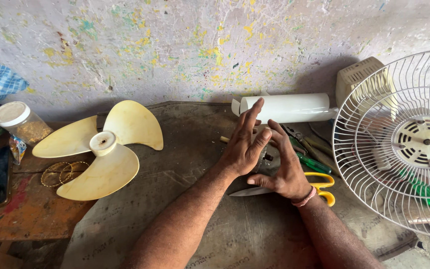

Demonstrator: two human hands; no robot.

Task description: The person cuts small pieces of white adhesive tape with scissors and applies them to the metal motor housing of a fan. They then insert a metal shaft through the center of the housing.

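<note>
left hand (243,144) open, fingers raised; right hand (284,169) open, alongside

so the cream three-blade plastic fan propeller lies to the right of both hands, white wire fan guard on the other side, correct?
Not quite. In the head view the cream three-blade plastic fan propeller lies to the left of the left hand and right hand; the white wire fan guard is on the right.

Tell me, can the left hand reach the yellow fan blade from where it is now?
Probably yes. The left hand is raised and seems to hold nothing, and the yellow fan blade lies uncovered to its left. Only bare mat lies between them; the right hand is on the other side.
</note>
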